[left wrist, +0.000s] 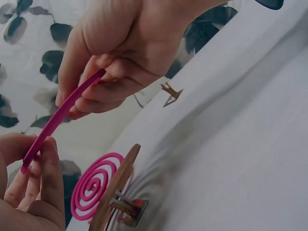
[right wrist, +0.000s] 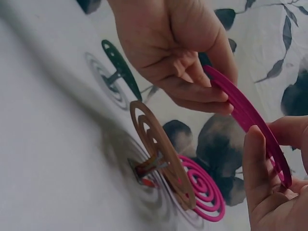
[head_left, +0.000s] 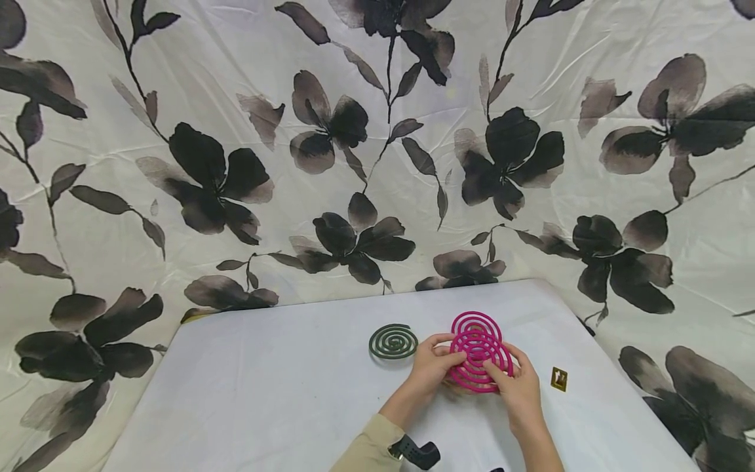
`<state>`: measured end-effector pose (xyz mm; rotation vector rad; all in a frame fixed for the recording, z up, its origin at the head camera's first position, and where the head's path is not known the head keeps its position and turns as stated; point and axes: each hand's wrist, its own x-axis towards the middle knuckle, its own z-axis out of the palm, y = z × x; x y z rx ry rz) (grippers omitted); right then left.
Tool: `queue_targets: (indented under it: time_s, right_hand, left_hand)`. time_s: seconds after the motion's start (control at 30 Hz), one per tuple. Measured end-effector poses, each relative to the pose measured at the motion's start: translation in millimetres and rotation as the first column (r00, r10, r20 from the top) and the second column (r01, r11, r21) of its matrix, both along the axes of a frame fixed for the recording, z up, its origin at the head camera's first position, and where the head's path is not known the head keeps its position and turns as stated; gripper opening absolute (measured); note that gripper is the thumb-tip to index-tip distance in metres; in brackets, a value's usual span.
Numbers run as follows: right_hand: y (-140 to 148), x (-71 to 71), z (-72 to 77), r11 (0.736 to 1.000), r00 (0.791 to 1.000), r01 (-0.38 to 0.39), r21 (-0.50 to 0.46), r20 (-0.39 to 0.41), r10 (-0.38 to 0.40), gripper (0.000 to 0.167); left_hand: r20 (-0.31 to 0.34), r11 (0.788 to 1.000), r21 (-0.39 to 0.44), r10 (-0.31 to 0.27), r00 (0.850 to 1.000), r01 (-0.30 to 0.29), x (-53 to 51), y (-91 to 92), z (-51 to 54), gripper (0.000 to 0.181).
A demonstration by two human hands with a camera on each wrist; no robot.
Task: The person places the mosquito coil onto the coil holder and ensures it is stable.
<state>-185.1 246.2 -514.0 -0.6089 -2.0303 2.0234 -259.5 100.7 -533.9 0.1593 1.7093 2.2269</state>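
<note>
Both hands hold a pink mosquito coil (head_left: 472, 388) by its opposite edges above the table. My left hand (head_left: 429, 364) pinches one side between thumb and fingers; my right hand (head_left: 522, 387) pinches the other. Below the held coil, a brown mosquito coil (left wrist: 113, 192) is propped on a small metal stand (right wrist: 147, 168) with a reddish patch; the head view mostly hides it. Behind it is a second pink mosquito coil (right wrist: 202, 185), partly covered. Left of the hands, a green mosquito coil (head_left: 393, 342) sits raised on its own stand.
An unused gold metal stand (head_left: 559, 379) lies on the white table (head_left: 253, 387), right of the right hand. At the table's back hangs a floral cloth (head_left: 354, 177). A black band (head_left: 415, 452) is on the left wrist.
</note>
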Motion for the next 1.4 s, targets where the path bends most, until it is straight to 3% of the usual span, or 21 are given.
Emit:
queue_targets:
  time_s: [0.37,0.57,0.73,0.9,1.23,1.4]
  right_hand:
    - [15,5.2,6.0,1.000,1.000,-0.005,-0.010,0.031,0.005,0.070]
    - [22,7.5,14.1,1.000,1.000,-0.002,0.010,0.007,0.002,0.070]
    - [29,5.8,26.8,0.998,1.000,0.021,0.053,-0.021,-0.020,0.070]
    - [34,1.9,42.4,0.997,0.999,0.024,0.075,-0.025,-0.022,0.072]
    - [52,-2.7,64.2,0.995,0.999,0.020,0.098,-0.030,-0.017,0.074]
    - [67,-4.3,73.7,0.993,0.999,0.034,0.116,-0.033,-0.030,0.075]
  left_hand:
    - [-0.036,0.993,-0.122,-0.005,0.999,0.001,0.4,16.8,14.1,0.038]
    - [-0.044,0.985,-0.171,-0.035,0.998,0.027,-3.4,25.0,25.3,0.035]
    - [-0.034,0.989,-0.133,-0.068,0.997,0.063,-11.7,34.0,37.8,0.032]
    - [-0.044,0.983,-0.159,-0.098,0.994,0.090,-17.6,39.9,54.6,0.031]
    - [-0.038,0.977,-0.195,-0.100,0.994,0.091,-23.3,61.4,76.5,0.030]
    - [-0.018,0.972,-0.222,-0.084,0.996,0.078,-23.4,78.9,92.5,0.029]
